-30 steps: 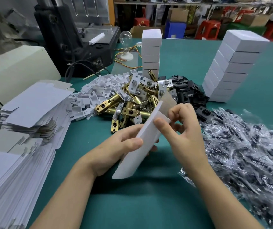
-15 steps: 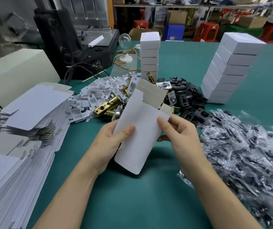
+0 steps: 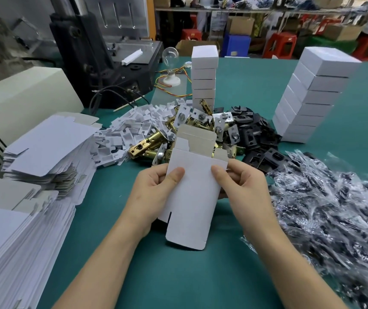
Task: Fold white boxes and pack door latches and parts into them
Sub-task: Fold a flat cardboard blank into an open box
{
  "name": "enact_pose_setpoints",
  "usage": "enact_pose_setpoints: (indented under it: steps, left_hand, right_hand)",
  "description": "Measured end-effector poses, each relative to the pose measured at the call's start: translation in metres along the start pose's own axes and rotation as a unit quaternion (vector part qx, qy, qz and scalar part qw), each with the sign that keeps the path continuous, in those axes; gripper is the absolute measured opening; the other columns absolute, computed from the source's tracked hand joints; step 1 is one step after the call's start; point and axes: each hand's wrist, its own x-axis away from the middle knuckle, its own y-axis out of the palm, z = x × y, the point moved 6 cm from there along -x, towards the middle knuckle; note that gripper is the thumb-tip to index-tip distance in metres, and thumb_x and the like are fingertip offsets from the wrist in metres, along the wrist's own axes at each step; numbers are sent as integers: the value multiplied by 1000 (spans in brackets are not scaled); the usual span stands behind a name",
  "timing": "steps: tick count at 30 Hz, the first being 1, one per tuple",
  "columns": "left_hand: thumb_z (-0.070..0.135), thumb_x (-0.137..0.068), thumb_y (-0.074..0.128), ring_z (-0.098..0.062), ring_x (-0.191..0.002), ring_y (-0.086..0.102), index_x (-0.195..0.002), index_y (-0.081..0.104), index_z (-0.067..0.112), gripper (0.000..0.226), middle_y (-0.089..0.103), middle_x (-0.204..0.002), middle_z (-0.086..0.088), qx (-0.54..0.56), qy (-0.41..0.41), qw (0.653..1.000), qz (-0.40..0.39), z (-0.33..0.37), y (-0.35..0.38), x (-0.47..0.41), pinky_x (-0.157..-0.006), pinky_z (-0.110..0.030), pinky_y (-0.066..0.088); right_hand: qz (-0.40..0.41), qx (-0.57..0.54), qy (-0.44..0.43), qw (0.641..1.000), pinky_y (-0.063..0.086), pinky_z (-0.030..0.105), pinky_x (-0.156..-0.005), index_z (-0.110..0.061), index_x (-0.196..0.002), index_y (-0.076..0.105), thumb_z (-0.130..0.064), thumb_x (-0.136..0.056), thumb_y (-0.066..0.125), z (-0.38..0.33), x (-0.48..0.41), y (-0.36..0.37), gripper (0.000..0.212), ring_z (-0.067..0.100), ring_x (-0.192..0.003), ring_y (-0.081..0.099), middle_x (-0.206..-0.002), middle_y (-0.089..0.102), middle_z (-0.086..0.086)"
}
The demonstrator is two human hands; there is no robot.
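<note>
1. Box-folding step: flat white box [image 3: 192,197], centre of frame, held above the table [image 3: 245,85].
2. Left hand [image 3: 154,192] and right hand [image 3: 241,188] pinch its sides.
3. Next, probably: squeeze it open, tuck flaps.

One box blank [image 3: 189,197] in hand. Folded boxes stand in two towers: five show in the twelve o'clock tower [image 3: 204,72], at least seven in the two o'clock tower [image 3: 312,99]. One light bulb [image 3: 170,56] at eleven. Heaps beyond counting: latches [image 3: 147,143], black plates [image 3: 256,134], bagged parts [image 3: 334,208].

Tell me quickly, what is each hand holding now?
Left hand: grips the unfolded white box, thumb on its front.
Right hand: grips the same box.
</note>
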Motion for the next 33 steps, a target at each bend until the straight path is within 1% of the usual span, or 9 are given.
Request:
enact_pose_setpoints:
  steps: [2, 5, 11, 14, 17, 21, 25, 29, 33]
  left_hand:
    - [41, -87, 69, -18, -85, 79, -112, 75, 22, 32, 82, -100, -6, 33, 5, 999, 2, 2, 2, -1, -68, -30, 64]
    - [43, -93, 74, -18, -97, 79, -135, 58, 34, 46, 81, -108, -1, 16, 52, 998, 21, 9, 1, -1, -73, -29, 64]
    - [45, -91, 70, -7, -97, 74, -138, 58, 56, 50, 76, -111, 9, -51, 172, 984, 24, 23, -1, 6, -81, -19, 56]
    - [48, -87, 69, -7, -98, 73, -134, 61, 59, 48, 76, -112, 4, -37, 181, 983, 13, 25, -2, 7, -81, -19, 56]
    - [33, -95, 67, -11, -102, 72, -134, 63, 52, 44, 77, -112, -1, -29, 183, 983, -4, 25, -2, 7, -85, -24, 57]
    - [33, -96, 64, -9, -98, 72, -123, 72, 41, 29, 79, -105, 2, -28, 191, 981, -30, 29, 0, 10, -81, -22, 57]
    - [38, -94, 67, -11, -93, 71, -105, 78, 37, 16, 78, -102, 4, -49, 174, 983, -11, 28, 2, 8, -79, -25, 58]
    - [29, -94, 66, -12, -94, 69, -102, 81, 32, 16, 75, -104, 4, -74, 171, 982, 8, 25, 0, 6, -80, -25, 57]
    - [26, -96, 66, -10, -103, 69, -113, 70, 40, 23, 73, -107, 15, -125, 204, 971, 6, 27, 3, 9, -82, -17, 51]
  right_hand:
    - [-12, -37, -1, 999, 60, 24, -64, -34, -114, 70, -19, -103, 63, -2, 0, 4, 20, 15, -87, 77, -90, 80, 1]
    - [-23, -64, -1, 998, 58, 19, -70, -44, -129, 58, -20, -103, 62, -2, -1, 8, 35, 8, -92, 76, -96, 80, -5]
    - [-40, -42, -26, 998, 61, 38, -92, -47, -143, 55, -29, -101, 65, -7, 2, 9, 47, 18, -109, 72, -114, 77, 0]
    - [-41, -6, -48, 998, 61, 40, -91, -54, -140, 55, -35, -100, 66, -9, 3, 8, 46, 18, -103, 71, -107, 75, 0]
    - [-38, 30, -67, 997, 59, 35, -79, -56, -134, 60, -41, -96, 66, -12, 4, 8, 41, 12, -90, 67, -97, 70, -4]
    - [-46, 51, -72, 995, 60, 40, -68, -43, -119, 70, -39, -97, 63, -13, 4, 9, 23, 14, -86, 66, -91, 69, -4]
    - [-37, 57, -58, 996, 49, 22, -64, -31, -105, 72, -43, -99, 59, -11, 2, 6, 18, 7, -78, 61, -88, 68, -4]
    - [-32, 48, -21, 998, 45, 31, -65, -24, -96, 71, -44, -99, 58, -6, 0, 5, 24, 10, -74, 57, -85, 68, -6]
    - [-28, 30, 2, 999, 41, 36, -66, -20, -91, 71, -43, -98, 60, -3, 0, 5, 26, 13, -73, 54, -83, 66, 3]
